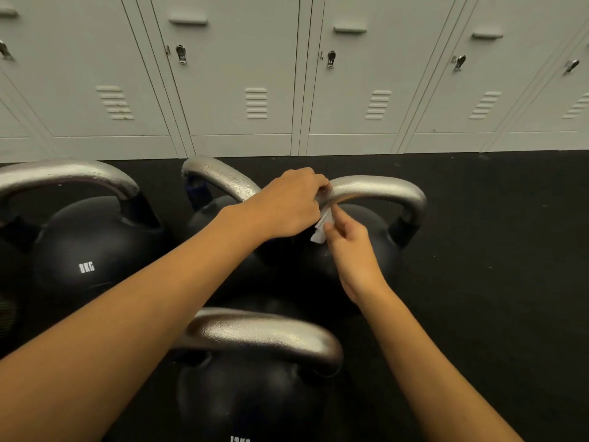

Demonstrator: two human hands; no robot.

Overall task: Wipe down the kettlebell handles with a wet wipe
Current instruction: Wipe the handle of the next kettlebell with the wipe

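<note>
Fingers of left hand (288, 205) curl over kettlebell handle (376, 186); right hand (349, 240) pinches wet wipe (320, 229).

Four kettlebells stand on the floor (494, 282) in front of you: one at your left (92, 250), one nearest you (255, 393), and two farther off, the middle one (210, 212) just left of the right-hand one (366, 247). Your left hand (287, 205) lies over the left end of the right-hand kettlebell's handle (376, 186), your forearm crossing in front of the middle kettlebell, while your right hand (350, 247) sits just below that handle with the wipe (320, 229) between the two hands. Behind them all, a row of lockers (242, 74) runs from left to right along the far edge of the floor.
</note>
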